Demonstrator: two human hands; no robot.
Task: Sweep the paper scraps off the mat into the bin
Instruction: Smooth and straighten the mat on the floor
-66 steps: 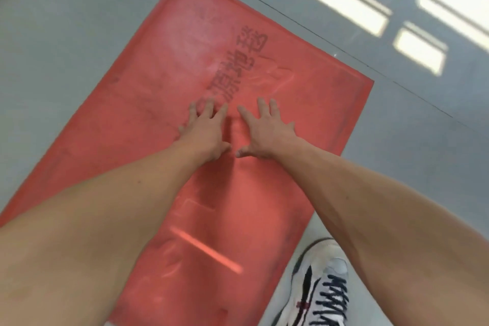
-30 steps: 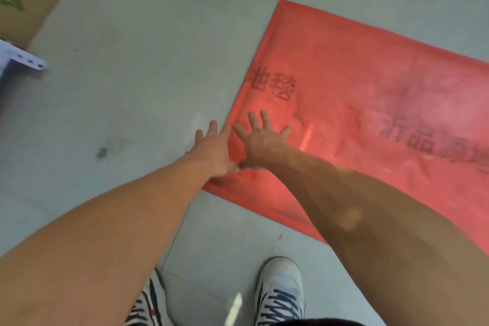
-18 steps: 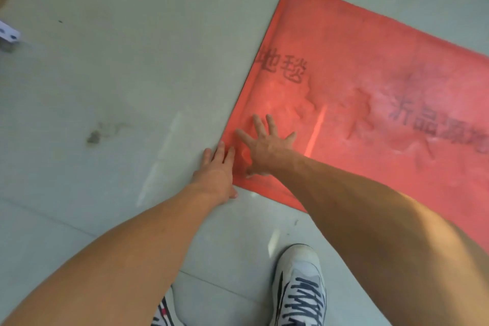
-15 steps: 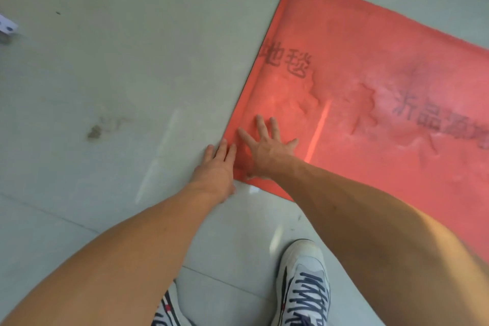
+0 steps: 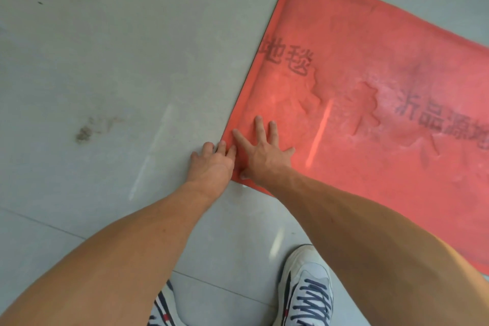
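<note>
step: sweep judged finished at near-left corner of red mat point(image 5: 370, 87) | right hand point(image 5: 260, 152) spread flat there | left hand point(image 5: 213, 164) flat on floor point(image 5: 105, 61), fingers together, beside mat edge | scraps, bin: unseen | next: scraps to be gathered, bin located

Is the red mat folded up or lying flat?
Lying flat. The mat is spread on the floor, a little wrinkled, with the right hand pressed on its corner.
</note>
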